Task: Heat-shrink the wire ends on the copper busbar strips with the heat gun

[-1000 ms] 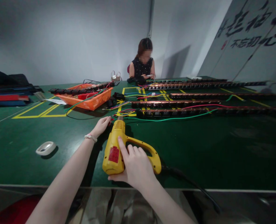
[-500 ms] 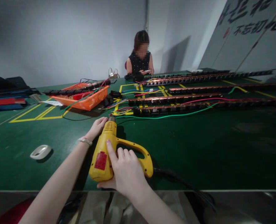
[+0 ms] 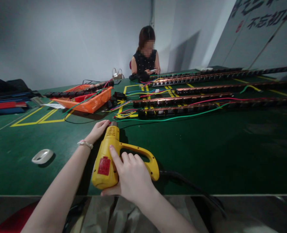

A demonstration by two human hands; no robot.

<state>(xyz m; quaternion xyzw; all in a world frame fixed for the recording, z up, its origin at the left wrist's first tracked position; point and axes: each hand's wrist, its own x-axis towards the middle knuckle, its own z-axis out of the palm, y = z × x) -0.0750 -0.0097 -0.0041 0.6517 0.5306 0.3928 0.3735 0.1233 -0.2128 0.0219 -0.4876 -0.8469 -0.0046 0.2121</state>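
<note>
While the right hand point(image 3: 131, 176) grips the yellow heat gun point(image 3: 109, 158), the left hand point(image 3: 98, 129) pinches something unclear at its nozzle.

Item one: a yellow heat gun point(image 3: 106, 158) with a plastic body, a red label on its near side and vent slots near the front. It lies low over the green table at the near edge, barrel pointing away toward the far side, its metal nozzle at the far end. Its looped yellow handle extends to the right, and a black cord runs from the handle end to the right, off the near edge.

Item two: a red wire end point(image 3: 108, 123), just visible at the nozzle's left side. Its exact form is too small to tell.
</note>
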